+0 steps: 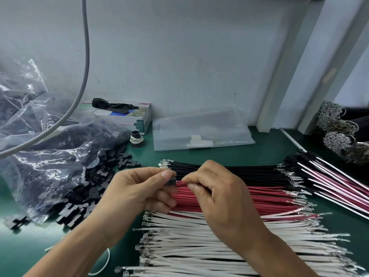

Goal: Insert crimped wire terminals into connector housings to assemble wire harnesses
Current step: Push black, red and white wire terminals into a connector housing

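Head view, green bench (pixel 259 154). L hand (pixel 135 192) curled round black housing (pixel 171 181), pinched betw. thumb and fingers, raised over wire piles at centre. R hand (pixel 217 198) just beside it, thumb and forefinger pinching red wire (pixel 183 183) w/ tip at housing's right face; seated or not: cannot tell. Beneath: black wires (pixel 229 172), red wires (pixel 259 198), white wires (pixel 199 242) in rows. Left: bag (pixel 46 170) spilling loose housings (pixel 83 198). Right: finished harnesses (pixel 329 180).
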`<state>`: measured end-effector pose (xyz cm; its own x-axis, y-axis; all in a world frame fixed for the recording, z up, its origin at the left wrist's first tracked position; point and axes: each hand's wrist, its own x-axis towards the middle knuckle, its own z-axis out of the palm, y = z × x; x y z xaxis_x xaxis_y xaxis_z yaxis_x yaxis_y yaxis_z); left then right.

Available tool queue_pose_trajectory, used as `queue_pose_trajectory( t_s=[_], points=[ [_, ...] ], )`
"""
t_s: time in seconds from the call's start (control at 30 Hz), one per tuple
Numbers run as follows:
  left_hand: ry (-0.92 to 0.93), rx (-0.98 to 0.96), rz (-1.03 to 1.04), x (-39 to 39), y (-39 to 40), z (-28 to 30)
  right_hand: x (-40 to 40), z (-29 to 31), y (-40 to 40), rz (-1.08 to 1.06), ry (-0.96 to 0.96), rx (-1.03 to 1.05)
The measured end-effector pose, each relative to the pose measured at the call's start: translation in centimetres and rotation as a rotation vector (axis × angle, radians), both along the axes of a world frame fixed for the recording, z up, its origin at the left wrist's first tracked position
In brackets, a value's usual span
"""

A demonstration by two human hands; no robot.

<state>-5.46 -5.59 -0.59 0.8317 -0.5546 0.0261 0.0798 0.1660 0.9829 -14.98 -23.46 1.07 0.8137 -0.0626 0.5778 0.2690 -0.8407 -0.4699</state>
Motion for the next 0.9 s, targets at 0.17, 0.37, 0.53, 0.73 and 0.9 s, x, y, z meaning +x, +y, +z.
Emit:
queue_pose_trajectory(
  t_s=[0.17,0.37,0.53,0.73,0.9],
  points=[
    [-0.652,0.266,0.164,0.1,0.4,-0.6,-0.1,-0.1,-0.9,-0.048,0.038,0.034],
    [-0.346,0.109,0.043,0.1,0.3,-0.2,-0.2,0.3,-0.5,-0.036,-0.041,-0.072],
    [-0.312,0.085,-0.019,-0.1,0.4,-0.2,0.0,0.1,0.2,-0.004,-0.06,-0.064],
    [-0.307,0.074,0.013,0.2,0.4,0.0,-0.1,1.1,-0.7,-0.036,-0.055,-0.155],
    [-0.299,0.104,0.048,-0.1,0.0,-0.1,-1.5,3.1,-1.1,-0.124,-0.098,-0.325]
  ],
)
